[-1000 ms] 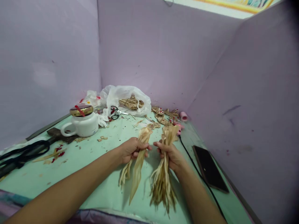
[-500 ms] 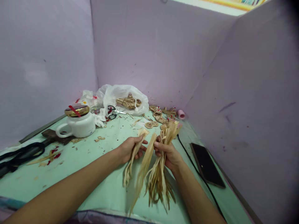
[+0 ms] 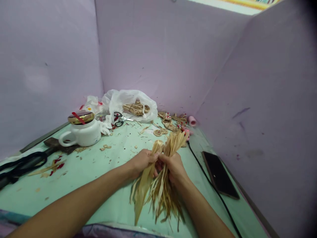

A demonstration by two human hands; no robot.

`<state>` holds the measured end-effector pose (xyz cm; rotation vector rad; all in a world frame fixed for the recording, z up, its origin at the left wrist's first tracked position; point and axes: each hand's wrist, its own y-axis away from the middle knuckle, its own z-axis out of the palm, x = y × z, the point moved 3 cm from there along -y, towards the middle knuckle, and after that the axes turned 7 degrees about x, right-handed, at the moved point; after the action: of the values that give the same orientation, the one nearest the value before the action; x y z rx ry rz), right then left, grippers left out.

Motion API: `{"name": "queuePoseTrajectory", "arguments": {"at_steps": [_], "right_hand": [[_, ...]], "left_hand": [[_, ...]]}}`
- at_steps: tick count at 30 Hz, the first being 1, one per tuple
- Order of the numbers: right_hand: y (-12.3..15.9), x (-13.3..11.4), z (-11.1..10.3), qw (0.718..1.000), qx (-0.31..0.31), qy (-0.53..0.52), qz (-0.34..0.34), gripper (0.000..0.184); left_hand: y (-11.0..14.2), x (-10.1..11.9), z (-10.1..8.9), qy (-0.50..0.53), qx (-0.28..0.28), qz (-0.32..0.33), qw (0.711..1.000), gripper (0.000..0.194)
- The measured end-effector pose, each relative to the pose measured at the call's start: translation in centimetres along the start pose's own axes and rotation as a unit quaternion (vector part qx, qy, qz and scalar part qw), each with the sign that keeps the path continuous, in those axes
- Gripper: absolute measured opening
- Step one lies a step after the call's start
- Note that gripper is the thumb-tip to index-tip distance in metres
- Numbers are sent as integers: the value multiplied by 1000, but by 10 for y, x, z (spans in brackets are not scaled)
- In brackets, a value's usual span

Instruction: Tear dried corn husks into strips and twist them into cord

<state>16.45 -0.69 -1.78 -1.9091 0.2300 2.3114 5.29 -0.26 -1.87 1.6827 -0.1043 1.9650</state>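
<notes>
A thick bunch of dry straw-coloured husk strips [image 3: 170, 195] is gripped near its upper part by my right hand [image 3: 174, 167]. My left hand [image 3: 143, 161] pinches a smaller set of flat husk strips [image 3: 143, 195], one of them broad and hanging down toward the table's front edge. Both hands are close together, fingertips nearly meeting between the two bunches. The loose ends fan out below the hands, and short tops stick up above them. Some fingers of each hand are hidden behind the strips.
Left: a white mug [image 3: 86, 133] with a gold lid, and a hammer [image 3: 55, 145]. Behind: black-handled scissors [image 3: 119, 119], a plastic bag [image 3: 116, 102] with husk bundles, and braided husk pieces [image 3: 160, 132]. Right: a black cable [image 3: 205, 177], a phone [image 3: 220, 175] and a pink spool [image 3: 192, 121].
My left hand has moved right, up against my right hand. The broad strip that hung by my right hand's fingers is now in my left hand, with its smaller strips.
</notes>
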Motion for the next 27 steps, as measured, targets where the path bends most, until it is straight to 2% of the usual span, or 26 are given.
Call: {"name": "queuePoseTrajectory", "arguments": {"at_steps": [1,3,5,7,10,16,19,21,23,27], "right_hand": [[0,0,0,1000,-15,-17,17,22],[-1,-1,-2,999,-7,-37,34,24],[-5,-3,-5,999,35,-18,21,27],[-7,-5,-7,997,73,24,-5,28],[-9,-7,-7,994,85,58,-30,26],[-7,-3,-9,993,88,38,-67,21],[-5,1,-5,994,77,-12,-80,25],[-4,3,-2,996,56,-42,-63,27],[-5,1,0,998,37,-42,-29,27],[-8,-6,-6,997,48,-28,55,36]], "left_hand": [[0,1,-1,9,-18,-10,1000,40],[1,2,-2,11,-29,-41,999,30],[2,1,-2,-28,-5,-60,998,21],[2,1,-1,-84,39,-48,995,17],[3,1,6,-117,71,-20,990,20],[4,1,13,-10,13,-41,999,39],[2,3,9,-84,67,6,994,39],[1,7,6,-159,108,70,979,40],[1,8,4,-202,122,108,966,43],[-3,5,-3,-211,124,90,965,47]]}}
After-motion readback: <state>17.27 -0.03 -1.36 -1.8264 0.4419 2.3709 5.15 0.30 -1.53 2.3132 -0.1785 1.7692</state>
